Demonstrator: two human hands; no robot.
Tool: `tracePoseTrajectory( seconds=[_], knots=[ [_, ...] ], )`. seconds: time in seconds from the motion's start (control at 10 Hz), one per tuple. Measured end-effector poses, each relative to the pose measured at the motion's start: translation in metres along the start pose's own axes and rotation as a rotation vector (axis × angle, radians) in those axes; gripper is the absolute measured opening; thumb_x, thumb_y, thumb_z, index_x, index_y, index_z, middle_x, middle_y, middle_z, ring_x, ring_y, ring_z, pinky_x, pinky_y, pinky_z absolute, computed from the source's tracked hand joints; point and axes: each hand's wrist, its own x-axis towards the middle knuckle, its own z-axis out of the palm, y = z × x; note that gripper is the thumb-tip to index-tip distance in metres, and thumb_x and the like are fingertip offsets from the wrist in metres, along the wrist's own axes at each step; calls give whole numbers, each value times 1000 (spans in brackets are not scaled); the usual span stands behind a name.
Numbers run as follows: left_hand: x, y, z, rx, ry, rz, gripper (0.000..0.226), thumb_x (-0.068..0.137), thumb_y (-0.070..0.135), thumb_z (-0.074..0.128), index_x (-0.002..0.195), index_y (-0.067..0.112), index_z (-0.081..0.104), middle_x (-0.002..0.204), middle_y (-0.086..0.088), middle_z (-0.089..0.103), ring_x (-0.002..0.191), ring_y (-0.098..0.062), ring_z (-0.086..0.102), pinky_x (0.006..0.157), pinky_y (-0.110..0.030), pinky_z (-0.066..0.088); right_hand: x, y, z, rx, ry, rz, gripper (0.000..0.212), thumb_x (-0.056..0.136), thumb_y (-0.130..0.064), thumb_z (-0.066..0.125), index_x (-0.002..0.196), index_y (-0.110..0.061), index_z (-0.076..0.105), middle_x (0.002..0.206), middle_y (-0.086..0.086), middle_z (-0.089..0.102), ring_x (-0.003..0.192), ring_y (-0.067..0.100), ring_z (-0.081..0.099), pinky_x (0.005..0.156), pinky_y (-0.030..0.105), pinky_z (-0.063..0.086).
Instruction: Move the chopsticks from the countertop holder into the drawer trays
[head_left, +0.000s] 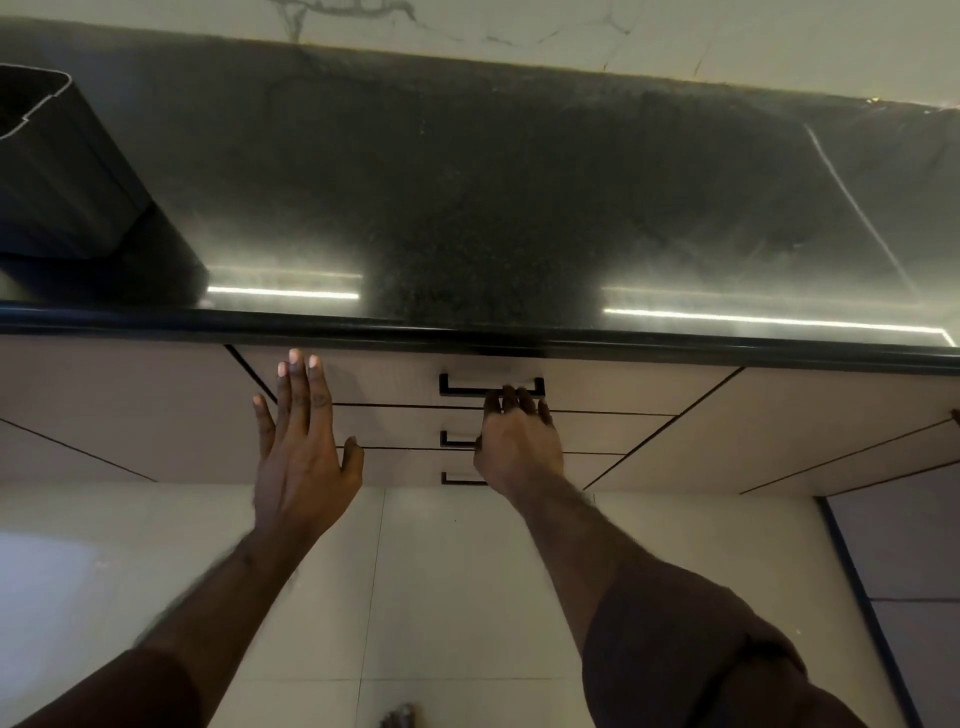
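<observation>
Curled fingers of the right hand (519, 441) reach up at the top handle (492, 385), fingertips at its lower bar; whether they have closed on it cannot be told. That handle runs level, left to right, so the pull has to come straight back toward the person. The left hand (301, 441) is flat and spread, holding nothing, against the drawer fronts (395, 382) well left of the handle, so the right is the nearer hand. All drawers look shut, and no trays show. No chopsticks show; a dark holder (67, 171) stands on the counter (493, 208) far left, its contents hidden, nearer the left hand.
</observation>
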Motion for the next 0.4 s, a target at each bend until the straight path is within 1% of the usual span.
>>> tracePoseTrajectory(
  seconds=[0.1,0.2,0.3,0.4],
  knots=[
    [-7,9,-8,-4,4,18,100,86,24,63,151,9,-12,160,-10,-15,148,-23,-16,118,-45,-6,-15,0,-20,78,209,-70,29,94,-29,52,118,-13,57,100,9,68,86,23,60,73,35,48],
    [-11,24,-25,-16,7,40,100,86,24,62,151,11,-12,160,-10,-16,148,-23,-17,118,-47,-5,-29,-1,-42,112,325,-156,25,96,-30,49,111,-14,61,92,6,68,77,21,60,65,30,41],
    [-7,37,-46,-12,66,97,101,86,26,63,151,13,-14,160,-9,-17,147,-22,-18,118,-48,-4,-41,-1,-70,131,505,-258,23,94,-30,52,106,-14,63,84,5,67,74,22,62,63,28,37],
    [-1,56,-70,6,131,148,99,86,27,61,151,13,-13,159,-9,-19,146,-21,-21,119,-47,-7,-51,0,-94,105,578,-270,29,94,-32,51,115,-14,61,92,5,68,82,22,64,64,27,38]
  ],
)
